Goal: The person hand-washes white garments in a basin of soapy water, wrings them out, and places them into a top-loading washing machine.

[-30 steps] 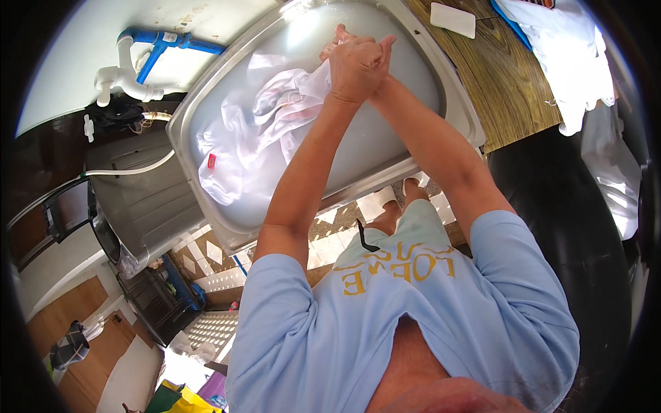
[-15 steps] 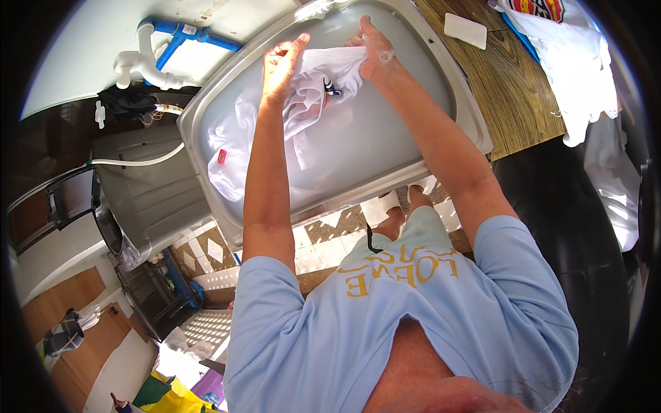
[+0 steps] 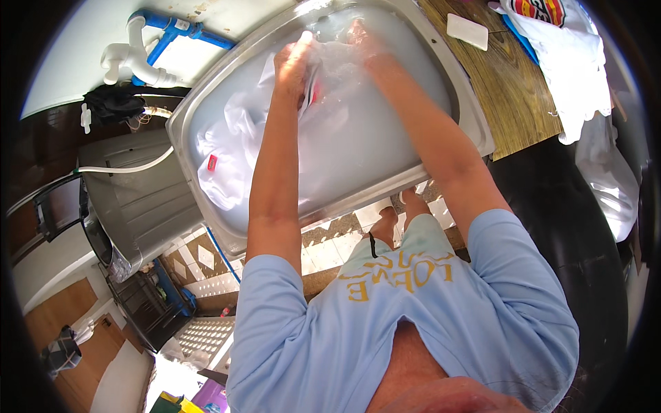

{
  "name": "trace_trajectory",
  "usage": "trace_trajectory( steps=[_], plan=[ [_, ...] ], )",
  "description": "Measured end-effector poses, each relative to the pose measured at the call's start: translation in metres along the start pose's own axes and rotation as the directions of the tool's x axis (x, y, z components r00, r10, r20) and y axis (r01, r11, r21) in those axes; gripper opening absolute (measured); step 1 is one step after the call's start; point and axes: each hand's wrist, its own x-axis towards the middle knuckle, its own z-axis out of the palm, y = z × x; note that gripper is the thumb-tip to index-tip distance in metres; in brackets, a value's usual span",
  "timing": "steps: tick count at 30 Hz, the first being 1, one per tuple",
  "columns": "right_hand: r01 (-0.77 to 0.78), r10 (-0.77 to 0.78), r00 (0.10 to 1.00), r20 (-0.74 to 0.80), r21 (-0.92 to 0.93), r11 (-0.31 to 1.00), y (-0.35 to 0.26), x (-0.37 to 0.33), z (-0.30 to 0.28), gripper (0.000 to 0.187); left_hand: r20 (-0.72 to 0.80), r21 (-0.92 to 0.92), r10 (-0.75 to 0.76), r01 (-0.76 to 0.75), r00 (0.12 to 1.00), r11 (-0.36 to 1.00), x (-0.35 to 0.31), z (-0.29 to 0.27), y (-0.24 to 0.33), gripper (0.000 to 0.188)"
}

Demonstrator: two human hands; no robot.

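A white garment [image 3: 241, 124] with a small red tag lies partly under cloudy, soapy water in a grey sink basin [image 3: 463, 93]. My left hand [image 3: 292, 65] is closed on a gathered part of it near the basin's far side. A dark and red patch on the garment shows beside that hand. To its right, my right hand [image 3: 365, 45] is low in the water and smeared by motion and splash. Its fingers cannot be made out. Pale cloth and foam lie between the two hands, and the garment's far part is hidden under the water.
On the wooden counter [image 3: 513, 103] at the right lie a white rectangular block [image 3: 467, 32] and a white printed cloth [image 3: 564, 69]. Blue and white pipes [image 3: 175, 31] run along the wall at the upper left. A pale hose [image 3: 131, 168] reaches the basin's left side.
Both hands have lowered the stretched garment from above the basin into the water, which now splashes between them. The cloth's upper part has sunk from sight.
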Motion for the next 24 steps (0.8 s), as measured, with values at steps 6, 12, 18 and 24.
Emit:
trace_trajectory(
  steps=[6,12,18,24],
  plan=[
    [0.178,-0.519,0.790,0.326,0.689,0.703,0.038,0.022,-0.016,0.032,0.225,-0.083,0.385,-0.376,0.895,0.923,-0.070,0.109,0.058,0.045],
    [-0.174,-0.221,0.892,0.395,0.749,0.639,0.028,0.000,-0.002,0.026,0.194,0.448,0.767,-0.751,0.612,0.485,-0.037,0.106,0.037,0.033],
    [-0.273,0.028,0.940,0.339,0.703,0.656,0.011,-0.016,0.001,0.026,0.103,0.458,0.641,-0.608,0.761,0.648,0.003,0.083,0.028,0.032],
    [-0.325,0.265,0.945,0.190,0.616,0.717,-0.005,-0.025,0.021,0.022,0.039,0.141,0.418,-0.419,0.907,0.897,-0.008,0.065,0.031,0.032]
  ],
)
